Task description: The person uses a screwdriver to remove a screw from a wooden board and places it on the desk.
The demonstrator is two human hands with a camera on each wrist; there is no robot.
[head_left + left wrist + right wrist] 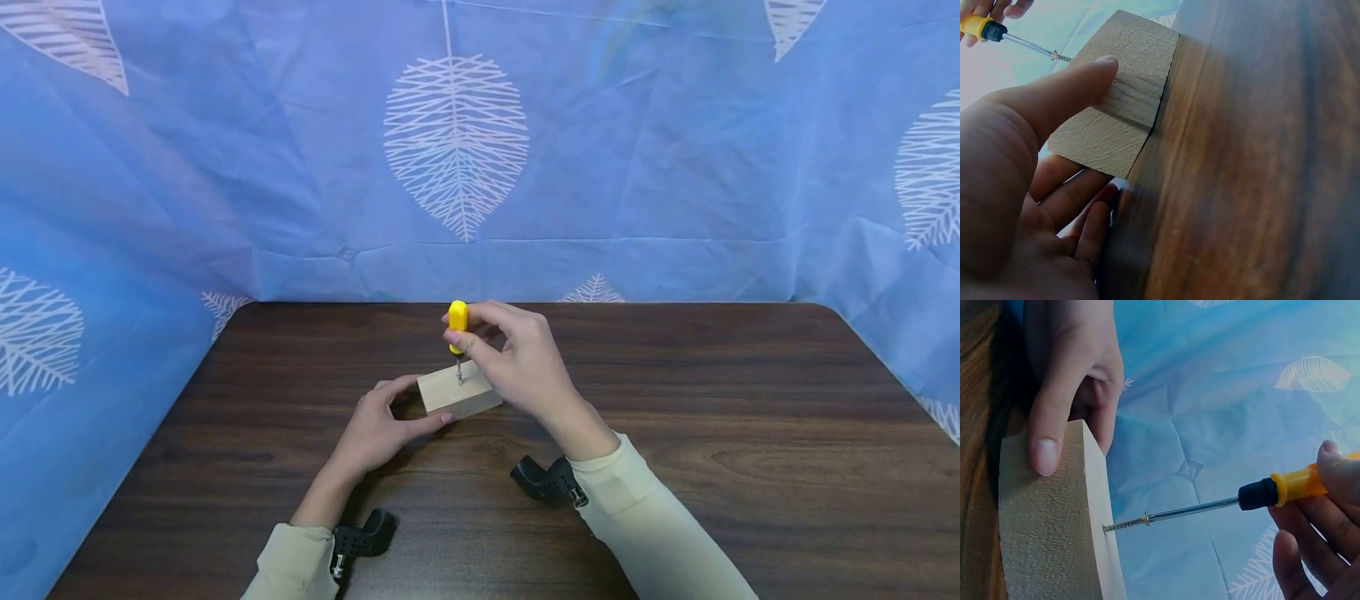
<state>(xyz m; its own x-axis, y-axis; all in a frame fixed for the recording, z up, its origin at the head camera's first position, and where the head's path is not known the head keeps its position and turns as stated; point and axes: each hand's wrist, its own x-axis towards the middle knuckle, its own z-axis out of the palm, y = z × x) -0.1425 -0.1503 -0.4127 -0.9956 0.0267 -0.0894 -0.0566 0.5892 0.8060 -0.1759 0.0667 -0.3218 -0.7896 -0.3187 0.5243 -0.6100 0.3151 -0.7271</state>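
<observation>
A pale wooden block (442, 392) lies on the table, gripped at its left end by my left hand (378, 429), thumb on the near side and fingers behind. My right hand (528, 358) holds a yellow and black screwdriver (458, 325) upright over the block, pinching the handle between thumb and fingers. In the right wrist view a screw (1127, 524) stands in the block's top face, most of its thread showing, and the screwdriver's tip meets its head. The left wrist view shows my left thumb (1079, 84) pressed on the block's side.
The dark wooden table (712, 400) extends around the hands. Behind it and at both sides hangs a blue cloth (637, 167) with white leaf patterns. A black wrist mount (367, 533) juts from the left sleeve, another (543, 481) from the right.
</observation>
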